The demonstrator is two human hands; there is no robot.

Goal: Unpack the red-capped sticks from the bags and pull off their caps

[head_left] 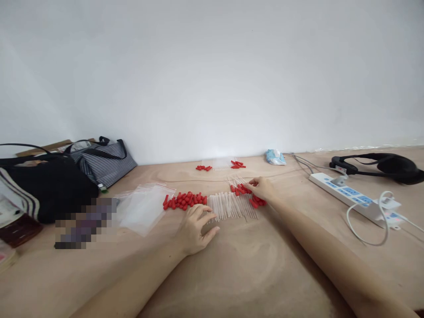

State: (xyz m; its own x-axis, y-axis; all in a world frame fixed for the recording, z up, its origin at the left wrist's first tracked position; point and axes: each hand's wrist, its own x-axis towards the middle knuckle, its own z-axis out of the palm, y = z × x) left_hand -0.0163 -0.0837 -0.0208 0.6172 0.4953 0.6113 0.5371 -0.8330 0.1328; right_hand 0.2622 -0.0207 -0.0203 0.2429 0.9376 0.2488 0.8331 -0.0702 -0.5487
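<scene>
My left hand (198,229) rests on the table with thumb and fingers apart and nothing held. Its fingertips are beside a row of thin white sticks (223,206) lying side by side. Just beyond that hand is a pile of small red club-shaped pieces (188,199). To the right, my right hand (263,189) reaches to a smaller group of red pieces (240,190), its fingers closed in a pinch on one of them. More red pieces (257,202) lie under its wrist. Thin clear sticks (236,180) stick out beyond the group.
Clear plastic bags (144,207) lie left of the red pile. Farther back, a filled clear bag (221,164) holds red pieces and sticks. A power strip (351,194) with cables, a black headset (380,165) and a blue-white packet (275,157) are right; a striped bag (106,163) stands left.
</scene>
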